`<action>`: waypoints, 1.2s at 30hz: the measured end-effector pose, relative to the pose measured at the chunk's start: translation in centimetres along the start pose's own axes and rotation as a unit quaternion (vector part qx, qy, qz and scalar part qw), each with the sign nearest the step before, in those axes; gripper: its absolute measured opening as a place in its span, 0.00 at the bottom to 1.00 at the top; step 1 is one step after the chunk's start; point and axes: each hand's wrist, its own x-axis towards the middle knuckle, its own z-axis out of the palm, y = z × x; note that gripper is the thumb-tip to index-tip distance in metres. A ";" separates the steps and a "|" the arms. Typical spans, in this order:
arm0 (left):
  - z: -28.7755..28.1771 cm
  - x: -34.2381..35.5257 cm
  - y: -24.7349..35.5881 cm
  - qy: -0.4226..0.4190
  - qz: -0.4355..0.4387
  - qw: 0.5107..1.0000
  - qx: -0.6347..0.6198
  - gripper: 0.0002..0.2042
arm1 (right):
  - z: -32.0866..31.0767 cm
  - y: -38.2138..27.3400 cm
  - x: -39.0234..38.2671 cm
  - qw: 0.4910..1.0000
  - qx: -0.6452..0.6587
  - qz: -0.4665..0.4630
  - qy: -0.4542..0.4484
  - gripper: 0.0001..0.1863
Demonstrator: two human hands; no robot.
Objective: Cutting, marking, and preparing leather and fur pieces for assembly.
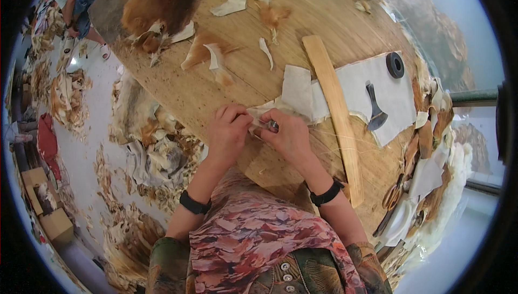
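Observation:
Both my hands are close together over the near side of the wooden table, at the narrow left end of a pale hide piece point(356, 81). My left hand point(229, 131) is closed, its fingertips pinching the hide's edge. My right hand point(287, 135) is closed too, thumb and fingers pressed together there, with a small shiny metal thing that looks like a thimble point(273, 126) at its fingers. Whether a needle is between them cannot be made out. Loose pale threads point(337, 135) trail rightward from the right hand. A long wooden board point(333, 105) lies across the hide.
On the hide rest a black ring-shaped roll point(395, 65) and a dark flared blade point(375, 108). Scissors point(393, 192) lie at the table's right edge. Brown fur point(154, 5) and pale scraps point(231, 4) cover the far side. Another person point(81, 2) is at far left; hides litter the floor.

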 end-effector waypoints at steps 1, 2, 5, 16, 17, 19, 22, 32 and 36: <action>0.1 -0.2 -0.1 0.001 0.008 1.000 0.014 0.08 | 0.1 0.0 -0.1 1.000 0.001 0.004 -0.003 0.14; 0.1 -0.3 -0.2 0.001 0.007 1.000 0.013 0.08 | 0.2 0.0 -0.1 1.000 0.002 0.005 -0.004 0.14; -0.2 0.2 0.0 -0.019 0.012 1.000 0.003 0.10 | 0.0 -0.1 0.0 1.000 0.004 0.002 0.011 0.13; 0.1 0.3 -0.8 -0.030 0.003 0.999 -0.029 0.08 | 0.4 0.4 0.0 1.000 0.018 -0.015 0.015 0.10; 0.1 0.3 -0.8 -0.029 0.002 0.999 -0.030 0.08 | 0.2 0.5 0.0 1.000 0.017 -0.015 0.014 0.10; 0.3 0.1 -0.8 -0.019 -0.009 0.999 -0.041 0.07 | -0.3 0.6 0.0 0.991 0.127 -0.018 0.024 0.09; 0.2 0.2 -1.0 -0.018 -0.022 0.997 -0.069 0.07 | -3.7 -0.6 0.6 0.976 0.215 0.026 -0.034 0.08; -0.1 0.3 -1.0 -0.030 -0.022 0.996 -0.077 0.07 | -1.3 1.3 2.2 0.991 -0.009 -0.131 -0.014 0.05; 0.0 0.3 -1.1 -0.029 -0.021 0.997 -0.072 0.07 | -1.5 1.4 2.4 0.993 0.017 -0.109 -0.037 0.05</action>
